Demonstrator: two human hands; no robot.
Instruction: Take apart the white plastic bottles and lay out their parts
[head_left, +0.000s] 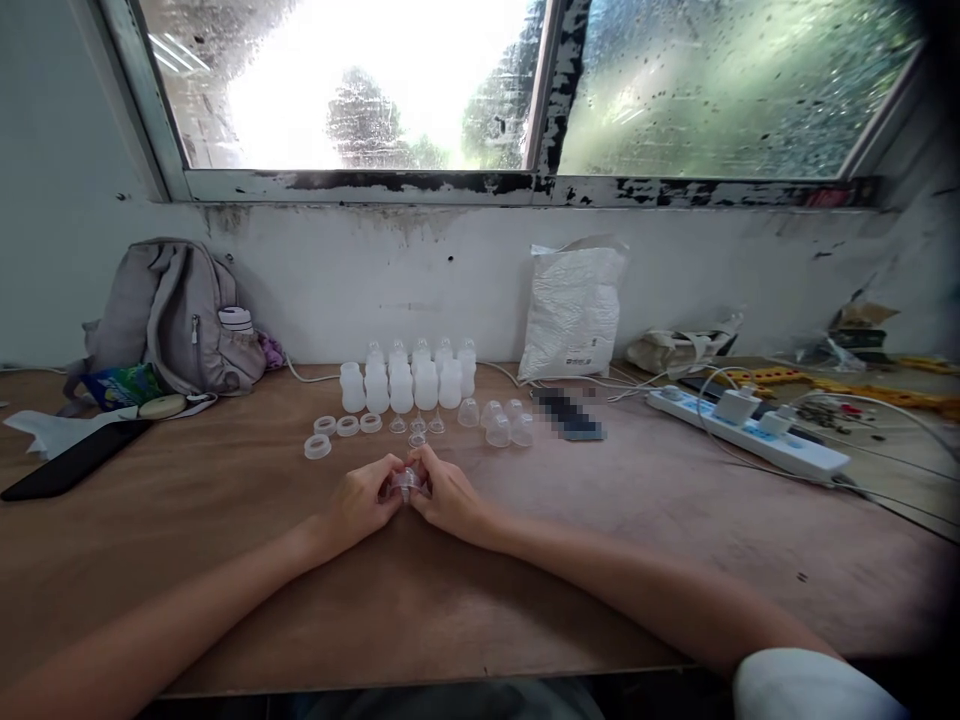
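My left hand (365,500) and my right hand (452,500) meet low over the table, fingers closed around a clear baby bottle nipple (406,482). Fingers cover its edge, so I cannot tell whether a ring is around it. Just beyond lie several loose clear nipples (417,437). Whitish screw rings (317,447) lie to their left, and clear domed caps (497,428) stand to the right. Behind these, translucent baby bottles (401,390) stand upright in rows, the back ones with clear tops.
A wooden table (570,570) carries everything. At left are a grey backpack (172,320) and a black flat case (75,462). A white plastic bag (574,315) leans on the wall. Further right lie a blurred-out dark object (574,415) and a power strip (750,435) with cables.
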